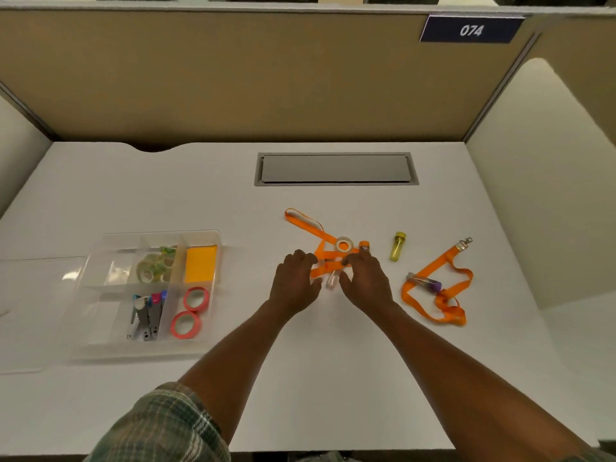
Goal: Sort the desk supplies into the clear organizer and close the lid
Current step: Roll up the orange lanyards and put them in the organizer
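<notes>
White desk (333,378) inside a tan-walled cubicle, seen from above. At left, clear organizer (100,345) with its lid off; clear lid (33,311) lying flat just to its left. Far middle compartment: rolls of clear tape (151,270). Far right compartment: orange sticky-note pad (201,263). Near middle compartment: staplers or clippers with coloured ends (146,315), exact kind not discernible. Near right compartment: two pink tape rolls (191,311).

At centre, orange lanyard (321,243) sprawled on the desk, with a white tape roll (344,245) resting on it and a small orange-capped item (364,244) just to the right. Left hand (293,281) and right hand (365,278) palm-down over the near part of the lanyard, fingers curled and loosely spread, touching the strap; firm pinch not discernible. Small clear vial (332,281) lying between the two hands.

Further right, yellow vial (397,246) standing apart. At far right, second orange lanyard (440,295) with metal clip (465,243), a purple-capped vial (425,281) lying across it. Plaid sleeve (160,425) at near left. Grey cable hatch (336,168) set into the far desk; placard "074" (470,29) on the wall.
</notes>
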A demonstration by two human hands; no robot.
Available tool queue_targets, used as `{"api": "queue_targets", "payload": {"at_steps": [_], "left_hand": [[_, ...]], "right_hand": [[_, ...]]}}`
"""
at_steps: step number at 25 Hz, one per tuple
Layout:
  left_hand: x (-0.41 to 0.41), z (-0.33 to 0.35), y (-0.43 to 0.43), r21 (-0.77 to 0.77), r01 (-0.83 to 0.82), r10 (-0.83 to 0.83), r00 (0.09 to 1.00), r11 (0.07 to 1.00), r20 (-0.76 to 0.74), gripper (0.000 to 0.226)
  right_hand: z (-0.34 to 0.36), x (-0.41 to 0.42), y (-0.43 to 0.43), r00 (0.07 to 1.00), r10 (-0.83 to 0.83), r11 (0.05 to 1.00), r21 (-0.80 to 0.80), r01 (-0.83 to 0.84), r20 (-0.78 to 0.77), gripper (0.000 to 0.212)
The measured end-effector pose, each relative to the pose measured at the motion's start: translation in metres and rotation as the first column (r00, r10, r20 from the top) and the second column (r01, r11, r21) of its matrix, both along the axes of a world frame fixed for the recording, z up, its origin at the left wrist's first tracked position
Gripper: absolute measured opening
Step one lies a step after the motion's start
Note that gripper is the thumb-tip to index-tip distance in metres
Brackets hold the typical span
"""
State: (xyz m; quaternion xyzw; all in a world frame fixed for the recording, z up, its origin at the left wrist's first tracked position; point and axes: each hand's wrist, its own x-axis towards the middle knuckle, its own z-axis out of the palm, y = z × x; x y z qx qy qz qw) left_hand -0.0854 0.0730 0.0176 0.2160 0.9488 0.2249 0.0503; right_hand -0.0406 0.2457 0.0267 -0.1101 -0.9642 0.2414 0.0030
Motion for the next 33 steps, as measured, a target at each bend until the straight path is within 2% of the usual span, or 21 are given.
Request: {"api": "queue_targets", "payload": {"at_steps": [4, 9, 16, 19, 23, 27, 30, 33], "left_hand": [[0.005, -0.008, 0.044, -0.047, 0.052, -0.052, 0.999, 0.998, -0.002, 0.045], [-0.001, -0.016, 0.081, -0.188, 0.144, -0.142, 0.99, 0.972, 0.026, 0.063], [-0.023, -0.026, 0.106, -0.371, 0.18, -0.155, 0.983, 0.911, 0.097, 0.055], [-0.028, -0.027, 0.114, -0.395, 0.158, -0.132, 0.987, 0.905, 0.092, 0.051], [-0.036, -0.02, 0.12, -0.301, 0.046, -0.018, 0.995, 0.952, 0.095, 0.035], [-0.036, 0.0, 0.114, -0.041, -0.168, 0.173, 0.969, 0.985, 0.174, 0.023], [-0.035, 0.011, 0.09, 0.102, -0.296, 0.26, 0.927, 0.95, 0.27, 0.018], [-0.032, 0.014, 0.055, 0.264, -0.451, 0.327, 0.854, 0.853, 0.404, 0.015]], "right_hand": [[-0.008, 0.01, 0.048, 0.995, -0.087, 0.995, 0.044, 0.085, 0.049, 0.037], [-0.012, 0.009, 0.09, 0.985, -0.13, 0.991, 0.054, 0.124, 0.118, 0.041], [-0.022, 0.026, 0.108, 0.991, -0.032, 0.998, 0.054, 0.025, 0.128, 0.04], [-0.031, 0.035, 0.107, 0.988, 0.017, 0.999, 0.047, -0.024, 0.155, 0.043], [-0.037, 0.044, 0.1, 0.975, 0.095, 0.991, 0.072, -0.111, 0.201, 0.053], [-0.039, 0.051, 0.076, 0.983, 0.11, 0.985, 0.116, -0.128, 0.149, 0.058], [-0.038, 0.051, 0.049, 0.981, 0.149, 0.983, 0.091, -0.161, 0.125, 0.06], [-0.038, 0.048, 0.019, 0.97, 0.224, 0.969, 0.083, -0.231, 0.089, 0.061]]}}
